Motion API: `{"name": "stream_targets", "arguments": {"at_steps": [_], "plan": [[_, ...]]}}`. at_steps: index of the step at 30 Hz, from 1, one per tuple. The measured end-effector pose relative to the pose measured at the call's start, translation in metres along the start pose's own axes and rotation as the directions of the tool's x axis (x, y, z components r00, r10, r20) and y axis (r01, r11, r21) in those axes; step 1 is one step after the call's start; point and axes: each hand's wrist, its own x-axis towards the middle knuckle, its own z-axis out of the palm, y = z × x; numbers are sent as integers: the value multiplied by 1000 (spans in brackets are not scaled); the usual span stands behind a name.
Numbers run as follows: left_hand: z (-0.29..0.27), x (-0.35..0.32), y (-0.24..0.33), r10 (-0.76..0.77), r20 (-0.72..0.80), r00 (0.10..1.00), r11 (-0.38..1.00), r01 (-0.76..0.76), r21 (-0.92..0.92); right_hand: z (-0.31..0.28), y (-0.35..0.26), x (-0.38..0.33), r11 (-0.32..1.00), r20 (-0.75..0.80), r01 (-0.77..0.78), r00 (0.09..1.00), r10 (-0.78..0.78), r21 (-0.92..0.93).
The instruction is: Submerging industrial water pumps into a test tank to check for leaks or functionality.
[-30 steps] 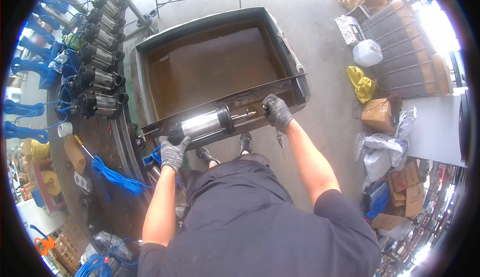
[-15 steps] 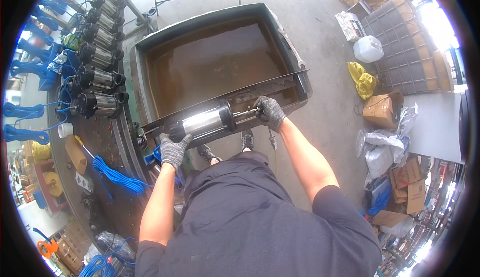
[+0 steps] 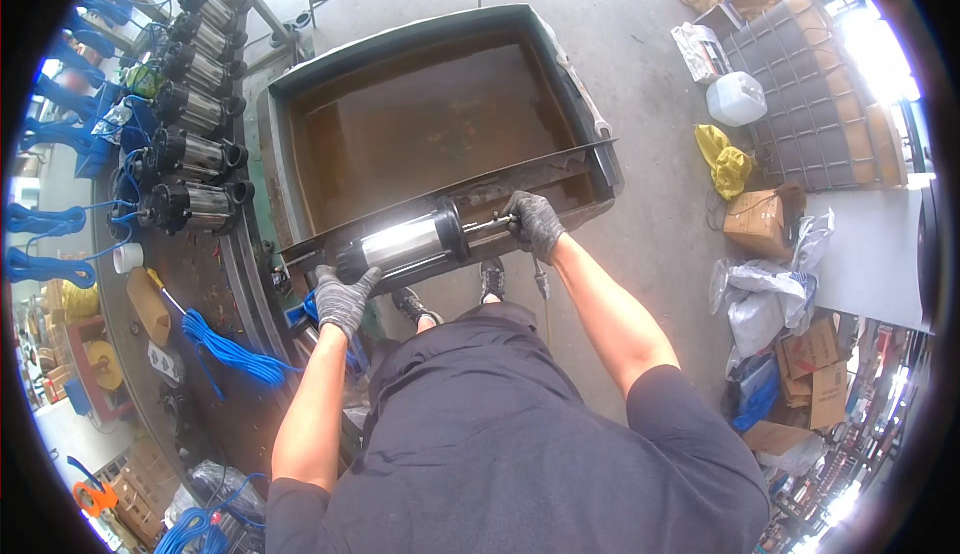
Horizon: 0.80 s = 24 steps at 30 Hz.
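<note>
Holding: steel pump (image 3: 405,244) lies across near edge of water tank (image 3: 290,169).
Left hand (image 3: 343,299): gloved, cupping pump's black end.
Right hand (image 3: 533,224): closed around its thin shaft.
Handling: probably heavy, rigid, slippery; support both ends.

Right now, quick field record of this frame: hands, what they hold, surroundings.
left hand: gloved, gripping the near end of the pump
right hand: gloved, gripping the pump's narrow shaft end
pump: shiny steel cylinder with black ends, lying on its side along the tank's near rim
tank: open metal tub, brown rusty-looking inside
row of pumps: similar units lined up on the bench at left
blue cable: coiled, below the left hand
</note>
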Motion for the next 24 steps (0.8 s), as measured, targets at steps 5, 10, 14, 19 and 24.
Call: {"name": "stream_targets", "arguments": {"at_steps": [5, 10, 14, 19, 24], "plan": [[-1, -2, 2, -7, -19, 1000, 1000, 8, 25, 1, 0, 2, 1000, -9, 13, 1000, -13, 7], [6, -6, -5, 31, -42, 999, 998, -33, -53, -9, -2, -4, 1000, 59, 2, 998, -3, 18], [12, -4, -8, 109, -122, 986, 982, -126, -140, -46, -16, -14, 946, 127, 241, 968, -218, -216], [12, -5, -7, 104, -120, 987, 985, -119, -124, -124, -62, -3, 708, -211, 146, 896, -391, -691], [9, -6, -4, 29, -89, 996, 988, -42, -149, -153, -93, 32, 164, -327, -283, 802, -500, -945]]}}
